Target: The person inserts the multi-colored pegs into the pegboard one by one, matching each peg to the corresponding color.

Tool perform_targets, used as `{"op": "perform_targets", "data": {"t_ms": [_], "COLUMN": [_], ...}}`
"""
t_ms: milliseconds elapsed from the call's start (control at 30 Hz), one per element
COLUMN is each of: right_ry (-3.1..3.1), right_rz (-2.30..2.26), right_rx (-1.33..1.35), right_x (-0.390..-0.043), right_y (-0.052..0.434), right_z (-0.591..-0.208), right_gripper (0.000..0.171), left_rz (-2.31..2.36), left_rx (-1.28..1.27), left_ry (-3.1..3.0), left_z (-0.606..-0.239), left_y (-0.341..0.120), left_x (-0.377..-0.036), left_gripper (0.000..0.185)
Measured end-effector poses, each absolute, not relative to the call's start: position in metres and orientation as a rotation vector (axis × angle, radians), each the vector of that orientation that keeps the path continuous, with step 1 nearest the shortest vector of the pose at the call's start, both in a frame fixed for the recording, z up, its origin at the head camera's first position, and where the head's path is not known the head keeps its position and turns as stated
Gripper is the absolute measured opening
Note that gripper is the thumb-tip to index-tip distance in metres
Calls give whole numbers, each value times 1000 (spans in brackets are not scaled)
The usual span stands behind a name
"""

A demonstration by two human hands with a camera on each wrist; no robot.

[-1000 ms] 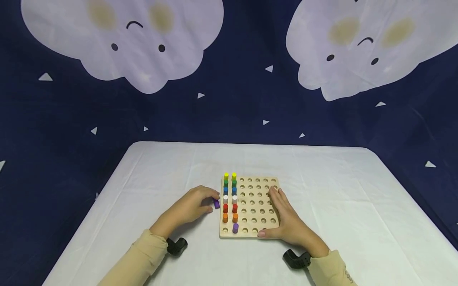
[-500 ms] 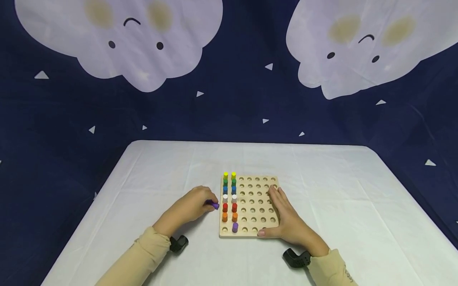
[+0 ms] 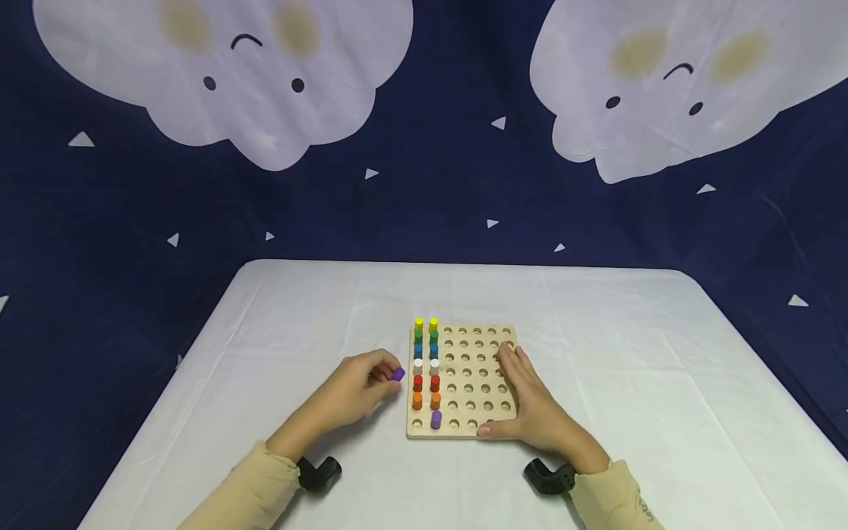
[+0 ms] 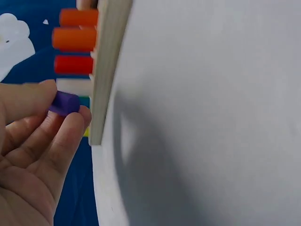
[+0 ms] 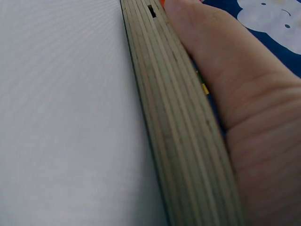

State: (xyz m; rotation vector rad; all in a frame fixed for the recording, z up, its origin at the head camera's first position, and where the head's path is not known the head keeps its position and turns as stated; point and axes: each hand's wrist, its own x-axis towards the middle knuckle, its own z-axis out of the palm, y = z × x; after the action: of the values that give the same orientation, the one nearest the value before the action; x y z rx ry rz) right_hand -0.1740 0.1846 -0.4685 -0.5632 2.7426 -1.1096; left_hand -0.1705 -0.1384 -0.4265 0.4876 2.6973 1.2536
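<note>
Two hands work at a pegboard on a white-clothed table (image 3: 265, 324). Farthest left, the left hand (image 3: 354, 390) sits just beside the board's left edge with its fingers curled, pinching a purple peg (image 3: 397, 374) between thumb and fingertips; the left wrist view shows the peg lying sideways in that pinch, close to the board's edge but not touching it. Next comes the wooden pegboard (image 3: 477, 383), whose two leftmost columns carry upright pegs, yellow at the far end, then green, blue, white, red and orange. In the second column a second purple peg (image 3: 435, 419) stands in the nearest row, while the nearest hole of the first column (image 3: 417, 424) looks empty. On the right, the right hand (image 3: 530, 405) lies flat over the board's near right part, fingers straight and thumb along the near edge, pressing it to the cloth.

To do this step well, I judge the held peg should be turned upright before it goes down, carried toward the near corner hole past the orange pegs (image 3: 417, 401) without brushing them, and lowered straight so it seats instead of jamming on the rim. The flat hand should press steadily so the board does not slide on the cloth.
</note>
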Motion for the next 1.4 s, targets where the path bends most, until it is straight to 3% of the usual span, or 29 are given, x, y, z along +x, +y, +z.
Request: {"op": "perform_targets", "data": {"t_ms": [200,500,1400], "right_ry": [2745,2741,2728], "right_rz": [-1107,-1111,-1126], "right_rx": [-561,-565,-575], "right_x": [-174,-174,-173], "right_y": [185,185,184], "right_z": [-468,-468,-465], "right_gripper": [141,140,140], "left_rz": [1429,1350,996], "left_rx": [461,714,838], "left_ry": [2586,2603,2792], "left_z": [-422,-427,-427], "left_y": [-134,-128,-113], "left_x": [-156,-141,-135], "left_gripper": [14,16,14]}}
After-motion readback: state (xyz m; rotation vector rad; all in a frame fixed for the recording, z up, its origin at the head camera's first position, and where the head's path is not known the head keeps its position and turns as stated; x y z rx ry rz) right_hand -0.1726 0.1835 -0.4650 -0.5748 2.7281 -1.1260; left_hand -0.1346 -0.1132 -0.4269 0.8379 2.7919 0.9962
